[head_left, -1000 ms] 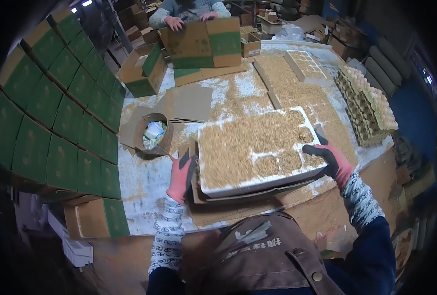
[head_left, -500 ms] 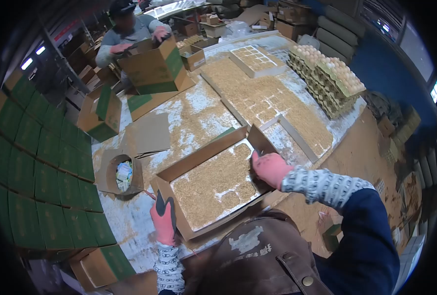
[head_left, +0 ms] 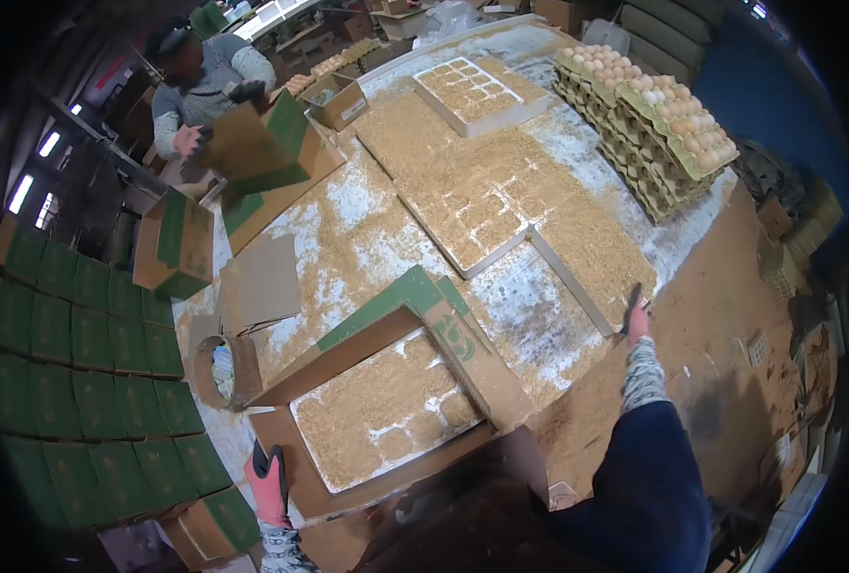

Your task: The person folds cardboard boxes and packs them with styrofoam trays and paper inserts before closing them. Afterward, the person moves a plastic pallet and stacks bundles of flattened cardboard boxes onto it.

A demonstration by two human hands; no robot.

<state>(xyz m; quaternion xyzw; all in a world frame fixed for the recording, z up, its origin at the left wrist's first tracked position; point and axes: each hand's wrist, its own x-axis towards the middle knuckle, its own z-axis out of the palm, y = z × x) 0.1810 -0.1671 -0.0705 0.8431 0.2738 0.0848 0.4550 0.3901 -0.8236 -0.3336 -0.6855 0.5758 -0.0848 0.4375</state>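
Observation:
A cardboard box (head_left: 386, 501) with raised flaps stands at the table's near edge, holding a white foam tray filled with brown granular material (head_left: 377, 411). Beside the box's lower left corner is my left hand (head_left: 269, 482), in a pink and dark glove, its thumb and fingers apart. My right hand (head_left: 637, 320) reaches far to the right with fingers stretched, at the near right corner of a row of granule-covered foam trays (head_left: 586, 234). Whether it presses on that tray's end is hard to see.
Egg trays (head_left: 634, 134) stand stacked at the back right. Green boxes (head_left: 90, 401) form a wall at left. A round container (head_left: 229, 372) and flat cardboard (head_left: 262, 282) lie nearby. Across the table, a person (head_left: 205, 86) handles a carton (head_left: 257, 148). Another foam tray (head_left: 472, 95) sits farther back.
The granule-filled tray has gone down into the box. My right hand has left the box and moved right to the tray row. A green-printed flap now shows upright. The view has shifted.

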